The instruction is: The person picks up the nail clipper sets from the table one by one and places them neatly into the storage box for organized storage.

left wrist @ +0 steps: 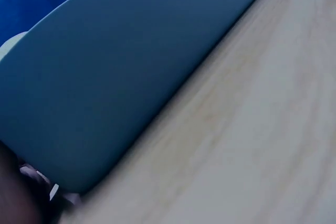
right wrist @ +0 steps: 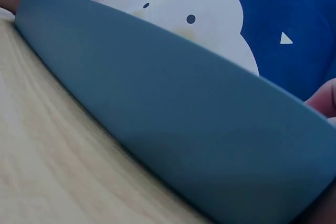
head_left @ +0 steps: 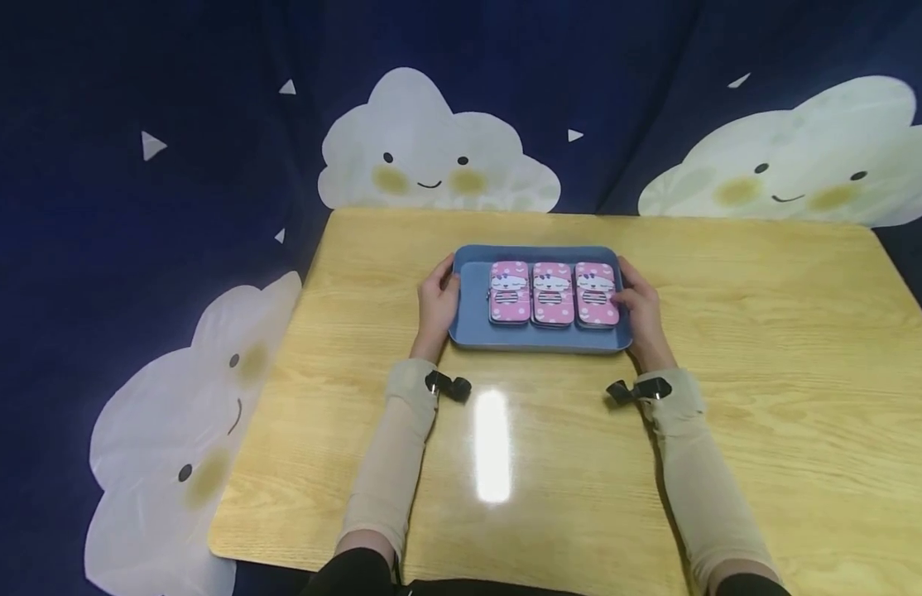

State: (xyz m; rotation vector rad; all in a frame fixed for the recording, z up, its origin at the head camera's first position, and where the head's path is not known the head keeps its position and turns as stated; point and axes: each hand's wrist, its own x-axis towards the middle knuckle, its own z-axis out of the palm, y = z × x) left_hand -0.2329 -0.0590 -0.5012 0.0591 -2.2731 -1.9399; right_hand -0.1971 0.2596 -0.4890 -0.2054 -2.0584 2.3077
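A blue-grey rectangular tray (head_left: 472, 306) lies on the wooden table. Three pink tins (head_left: 553, 294) with a cartoon animal and white dots stand side by side in its middle and right part; the tray's left end is bare. My left hand (head_left: 436, 305) grips the left end, its thumb over the rim. At the opposite end my right hand (head_left: 643, 314) holds the rim, its thumb reaching inside close to the rightmost tin (head_left: 597, 295); whether it touches that tin I cannot tell. Both wrist views are mostly filled by the tray's outer wall (left wrist: 131, 66) (right wrist: 173, 98).
The light wooden table (head_left: 766, 372) extends to both sides and in front of the tray. Behind it hangs a dark blue curtain (head_left: 208, 66) with smiling white clouds. Each wrist carries a small black camera (head_left: 448, 386) over a beige sleeve.
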